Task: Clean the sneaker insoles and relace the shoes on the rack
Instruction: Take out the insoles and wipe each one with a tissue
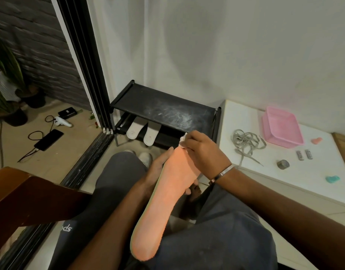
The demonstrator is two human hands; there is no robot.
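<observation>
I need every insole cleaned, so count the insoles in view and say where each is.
3. An orange insole is held in both hands over the lap; two white insoles lean on the rack's lower shelf. Others may be hidden.

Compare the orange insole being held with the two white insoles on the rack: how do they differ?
The orange insole lies over the lap, held by the left hand while the right hand wipes its toe; the white insoles lean untouched on the rack's lower shelf. Orange looks fuzzy, white smooth. All are out of the shoes.
</observation>
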